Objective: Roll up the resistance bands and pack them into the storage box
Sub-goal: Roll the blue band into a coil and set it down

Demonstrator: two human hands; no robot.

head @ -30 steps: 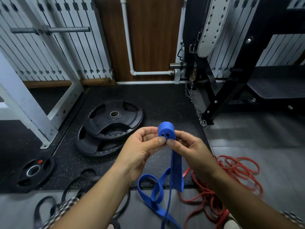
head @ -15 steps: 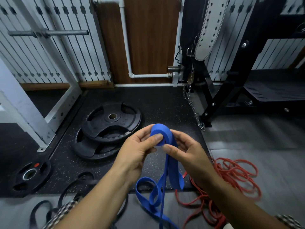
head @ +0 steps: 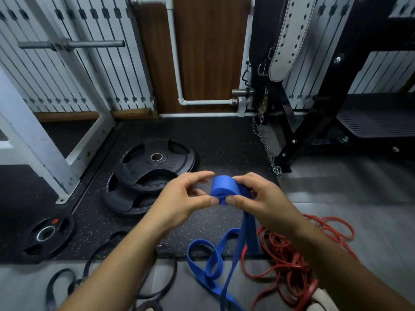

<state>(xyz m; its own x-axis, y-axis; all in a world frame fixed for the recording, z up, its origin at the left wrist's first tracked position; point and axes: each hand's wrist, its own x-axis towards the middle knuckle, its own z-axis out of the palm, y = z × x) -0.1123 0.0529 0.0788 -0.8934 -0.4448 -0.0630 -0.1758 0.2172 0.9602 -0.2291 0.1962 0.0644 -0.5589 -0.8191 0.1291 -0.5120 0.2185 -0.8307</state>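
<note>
- Left hand (head: 184, 199) pinches the left end of the roll: thumb tip on the near face, forefinger at the top edge.
- Blue flat rubber resistance band (head: 224, 187), partly wound into a tight roll, held in the air between both hands above the black speckled rubber floor mat (head: 224, 144). Its loose tail hangs from the roll's right side to the floor and loops there.
- Right hand (head: 265, 198) grips the right end of the roll, thumb on the near face, fingers curled over the far side.
- Floor, far left: small black round weight plate with red mark (head: 47, 234).
- Two big black round weight plates (head: 155, 162), stacked, beyond the left hand.
- Black rubber loop bands (head: 132, 286) lie loose under the left forearm.
- Red thin rubber bands (head: 289, 261), a tangled pile just right of the blue tail, under the right forearm.
</note>
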